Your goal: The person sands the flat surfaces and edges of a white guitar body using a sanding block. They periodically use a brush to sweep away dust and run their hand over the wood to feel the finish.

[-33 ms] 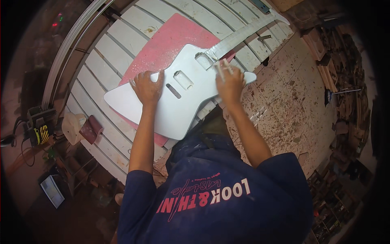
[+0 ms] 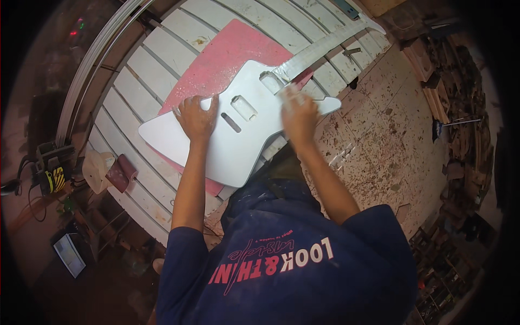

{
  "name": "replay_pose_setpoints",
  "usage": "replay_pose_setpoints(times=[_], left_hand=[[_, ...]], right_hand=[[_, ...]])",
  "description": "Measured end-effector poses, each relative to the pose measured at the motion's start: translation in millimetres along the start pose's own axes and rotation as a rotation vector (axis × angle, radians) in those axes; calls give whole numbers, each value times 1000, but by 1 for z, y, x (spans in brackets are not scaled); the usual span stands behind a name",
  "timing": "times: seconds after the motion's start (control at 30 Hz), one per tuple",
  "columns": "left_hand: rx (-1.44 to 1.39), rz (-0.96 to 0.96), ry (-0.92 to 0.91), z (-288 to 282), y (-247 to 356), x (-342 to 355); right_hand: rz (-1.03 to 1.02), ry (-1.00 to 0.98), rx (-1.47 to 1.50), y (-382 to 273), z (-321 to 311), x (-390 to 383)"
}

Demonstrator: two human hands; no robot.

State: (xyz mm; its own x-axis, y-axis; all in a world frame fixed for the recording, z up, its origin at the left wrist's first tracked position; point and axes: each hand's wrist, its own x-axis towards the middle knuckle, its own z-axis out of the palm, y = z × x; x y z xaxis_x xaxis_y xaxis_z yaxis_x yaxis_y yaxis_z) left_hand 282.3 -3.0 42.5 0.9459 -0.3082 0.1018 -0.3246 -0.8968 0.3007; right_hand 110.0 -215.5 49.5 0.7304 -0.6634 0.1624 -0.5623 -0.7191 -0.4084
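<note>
A white, angular electric guitar (image 2: 219, 154) lies face up, with pickup cavities and a slot cut in its body. Its neck (image 2: 319, 50) looks wrapped in pale tape and points to the far right. My left hand (image 2: 196, 116) grips the body's far left edge, fingers curled at the notch there. Over the body's right part, near the neck joint, my right hand (image 2: 299, 116) is closed and blurred by motion. A small pale pad seems to be under its fingers, though the blur hides its kind.
Beneath the guitar, a dusty pink sheet (image 2: 216, 59) covers part of a slatted white table (image 2: 138, 81). A cap (image 2: 97, 170) and a dark red roll (image 2: 123, 172) sit at the left edge. The floor (image 2: 374, 141) at right is speckled; wooden pieces (image 2: 433, 97) stand beyond.
My right hand has shifted slightly left over the guitar body, toward the cavity by the neck. My left hand and the guitar stay in place.
</note>
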Motion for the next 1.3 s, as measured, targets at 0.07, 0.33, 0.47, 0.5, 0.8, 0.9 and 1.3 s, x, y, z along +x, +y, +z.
replay_pose_setpoints(times=[0.07,0.33,0.47,0.5,0.8,0.9,1.3], left_hand=[[12,14,15,3,-4,-1],[2,-1,8,6,-6,0],[58,3,36,6,-9,-2],[62,3,28,6,-9,-3],[45,0,12,6,-9,-3],[36,13,6,4,-3,1],[29,6,15,9,-12,-2]], right_hand=[[-226,-135,31,-24,3,-43],[-176,-14,-12,-11,11,-20],[-311,-119,15,1,-9,-9],[-249,34,-9,12,-9,8],[-141,-5,20,18,-4,13],[-69,34,4,8,10,-1],[-278,-111,122,-23,-5,-52]])
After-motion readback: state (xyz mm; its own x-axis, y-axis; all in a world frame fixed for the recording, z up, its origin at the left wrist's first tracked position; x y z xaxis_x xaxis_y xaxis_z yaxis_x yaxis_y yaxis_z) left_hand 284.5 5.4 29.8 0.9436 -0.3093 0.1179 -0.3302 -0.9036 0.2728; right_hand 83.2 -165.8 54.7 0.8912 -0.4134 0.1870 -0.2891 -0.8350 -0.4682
